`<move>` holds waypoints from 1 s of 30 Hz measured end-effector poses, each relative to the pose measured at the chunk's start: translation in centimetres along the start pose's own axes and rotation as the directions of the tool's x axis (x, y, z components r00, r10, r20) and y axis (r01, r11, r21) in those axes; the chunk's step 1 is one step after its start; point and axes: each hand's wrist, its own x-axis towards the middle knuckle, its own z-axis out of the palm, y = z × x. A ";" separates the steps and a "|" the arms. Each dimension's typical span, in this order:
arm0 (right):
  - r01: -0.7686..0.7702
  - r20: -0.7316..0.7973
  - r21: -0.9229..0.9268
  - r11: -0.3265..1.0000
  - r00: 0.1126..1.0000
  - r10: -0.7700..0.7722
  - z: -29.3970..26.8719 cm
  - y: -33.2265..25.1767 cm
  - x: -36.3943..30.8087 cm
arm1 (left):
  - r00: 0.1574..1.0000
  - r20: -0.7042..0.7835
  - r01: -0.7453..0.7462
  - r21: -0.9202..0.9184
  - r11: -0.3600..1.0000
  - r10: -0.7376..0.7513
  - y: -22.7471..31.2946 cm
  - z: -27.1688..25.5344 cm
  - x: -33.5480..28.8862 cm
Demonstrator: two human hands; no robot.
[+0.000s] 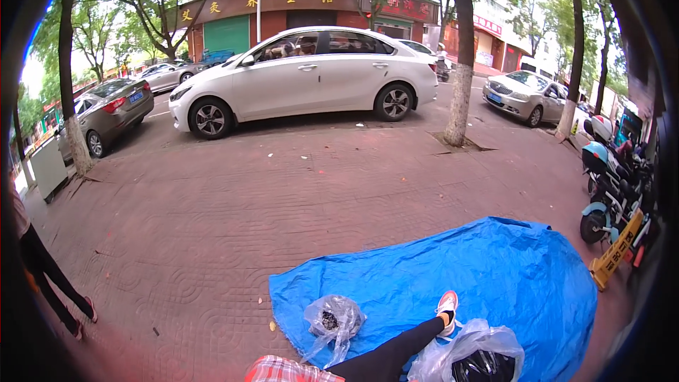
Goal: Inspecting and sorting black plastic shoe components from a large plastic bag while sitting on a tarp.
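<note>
Neither of my hands shows in the head view. Red plaid cloth (pixel 286 369) shows at the lower edge; whether it is a sleeve or another part of a garment I cannot tell. From beside it a leg in black trousers (pixel 385 354) stretches over a blue tarp (pixel 495 269), ending in a pale sneaker (pixel 448 304). Left of the leg, a small clear plastic bag (pixel 339 318) with something dark inside lies on the tarp. A larger clear bag (pixel 453 357) sits right of the leg, with a black plastic bag (pixel 484 366) in it.
A person's dark-trousered legs (pixel 53 272) stand on the paving (pixel 184 240) at the left. Trees with whitened trunks (pixel 460 99) line the kerb. Beyond are a white sedan (pixel 304 81) and other cars. Parked scooters (pixel 608 198) and a yellow barrier (pixel 617 251) are at the right.
</note>
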 end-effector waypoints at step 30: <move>-0.359 0.194 -0.033 0.933 0.913 0.359 -3.7 0.0 -0.1 | 0.976 0.212 -0.024 0.292 0.956 -0.040 0.3 0.6 -0.1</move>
